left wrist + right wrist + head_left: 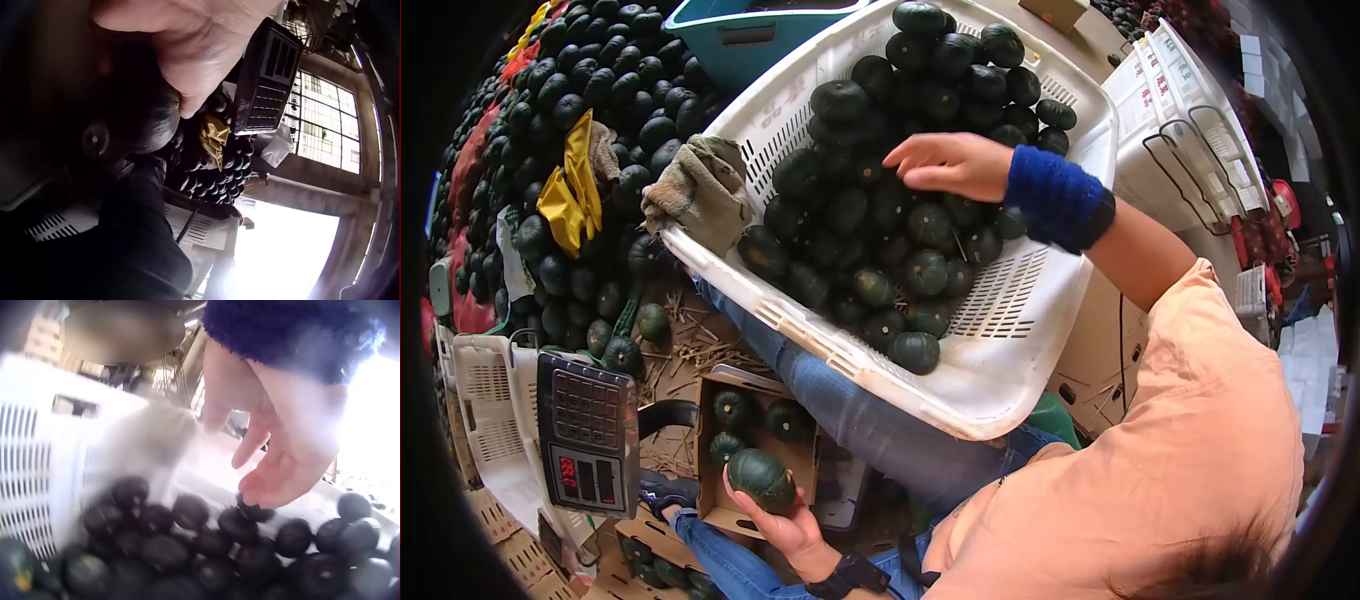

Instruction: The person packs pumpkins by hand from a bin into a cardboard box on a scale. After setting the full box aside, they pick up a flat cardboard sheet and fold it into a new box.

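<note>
My left hand [792, 532] grips a round, dark green kabocha squash [762, 480] above the near end of a cardboard box [722, 520]. Several more squashes sit inside that box. In the left wrist view, the thumb and palm overlap the held squash [156, 128], and shadow hides much of it. My right hand [960, 165] hovers over a big white slotted crate [1010, 385] heaped with dark green squashes [927, 272]. Its fingers are loosely bent and hold nothing. The right wrist view has this hand [275, 437] just over the pile, fingertips overlapping the top squashes.
A digital scale display [587, 430] stands left of the cardboard box. A grey cloth [700, 195] hangs over the crate's left corner. Behind it rises a large squash heap with yellow gloves [572, 195] on it. A teal bin [750, 40] and white crates [1180, 130] flank the big crate.
</note>
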`<state>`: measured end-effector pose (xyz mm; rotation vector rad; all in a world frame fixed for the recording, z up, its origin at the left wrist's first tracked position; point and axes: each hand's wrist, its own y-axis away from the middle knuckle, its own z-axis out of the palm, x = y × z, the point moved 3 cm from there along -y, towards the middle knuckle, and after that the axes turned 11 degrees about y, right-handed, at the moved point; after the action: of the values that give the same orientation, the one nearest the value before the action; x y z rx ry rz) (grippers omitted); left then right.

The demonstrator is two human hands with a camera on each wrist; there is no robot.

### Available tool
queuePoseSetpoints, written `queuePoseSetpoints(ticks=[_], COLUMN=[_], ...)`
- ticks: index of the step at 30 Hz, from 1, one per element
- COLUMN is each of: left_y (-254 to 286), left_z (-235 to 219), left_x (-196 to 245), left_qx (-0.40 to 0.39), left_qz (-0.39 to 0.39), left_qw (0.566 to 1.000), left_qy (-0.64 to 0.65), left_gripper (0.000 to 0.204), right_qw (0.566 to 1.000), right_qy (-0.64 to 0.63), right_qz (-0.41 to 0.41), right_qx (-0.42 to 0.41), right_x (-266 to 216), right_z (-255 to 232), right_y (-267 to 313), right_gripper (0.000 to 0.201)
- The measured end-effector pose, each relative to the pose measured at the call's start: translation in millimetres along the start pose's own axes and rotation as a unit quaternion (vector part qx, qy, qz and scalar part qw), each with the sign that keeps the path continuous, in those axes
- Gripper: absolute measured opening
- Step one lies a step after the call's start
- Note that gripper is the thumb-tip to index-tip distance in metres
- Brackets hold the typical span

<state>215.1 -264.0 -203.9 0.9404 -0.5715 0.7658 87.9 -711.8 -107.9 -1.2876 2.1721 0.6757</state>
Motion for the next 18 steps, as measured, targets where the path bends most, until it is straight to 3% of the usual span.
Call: queuePoseSetpoints(ticks=[1,2,4,5,8,11,13,15,16,17,18], left_y=[-7.7,-14.0,-27.9,-38.8,-44.0,-49.2,-57.3,-47.7,-41.2,-34.6,-33.6], left_z=[-22.2,-41.3,-82.1,-109.4,-98.9,-91.4,-100.1,-90.4,-73.8,-60.5,-62.6], left_x=[-5.3,-13.5,-34.3,-51.0,-65.3,-68.6,-71.6,-57.6,-45.1,-33.1,-27.0], left_qx=[0.064,0.109,0.194,0.172,0.099,0.057,0.026,0.08,0.105,0.097,0.077], left_qz=[0.001,-0.025,-0.075,-0.061,-0.087,-0.081,-0.049,0.005,0.033,0.06,0.094], left_qw=[0.996,0.985,0.939,0.946,0.97,0.981,0.973,0.917,0.877,0.876,0.901], left_qy=[-0.058,-0.132,-0.275,-0.269,-0.205,-0.169,-0.225,-0.391,-0.468,-0.469,-0.416], left_gripper=[0.058,0.056,0.051,0.048,0.044,0.042,0.043,0.043,0.043,0.043,0.043], right_qw=[0.97,0.932,0.896,0.881,0.812,0.745,0.738,0.732,0.725,0.781,0.826], right_qy=[0.224,0.346,0.413,0.434,0.529,0.657,0.651,0.631,0.607,0.523,0.431], right_qz=[0.084,0.108,0.139,0.147,0.166,0.063,0.096,0.134,0.147,0.204,0.259], right_qx=[0.04,0.019,-0.085,-0.119,-0.183,-0.1,-0.149,-0.22,-0.291,-0.274,-0.255], right_x=[40.2,76.0,129.8,164.0,200.7,242.4,231.4,223.8,195.0,191.6,189.0], right_z=[-17.6,-25.7,-20.2,-10.6,19.0,47.4,49.1,42.5,33.9,34.0,35.2], right_y=[-5.5,-4.8,-2.6,-0.1,12.2,12.7,2.1,-5.2,-4.6,-5.5,-2.8], right_gripper=[0.034,0.033,0.033,0.036,0.042,0.041,0.037,0.042,0.057,0.064,0.072])
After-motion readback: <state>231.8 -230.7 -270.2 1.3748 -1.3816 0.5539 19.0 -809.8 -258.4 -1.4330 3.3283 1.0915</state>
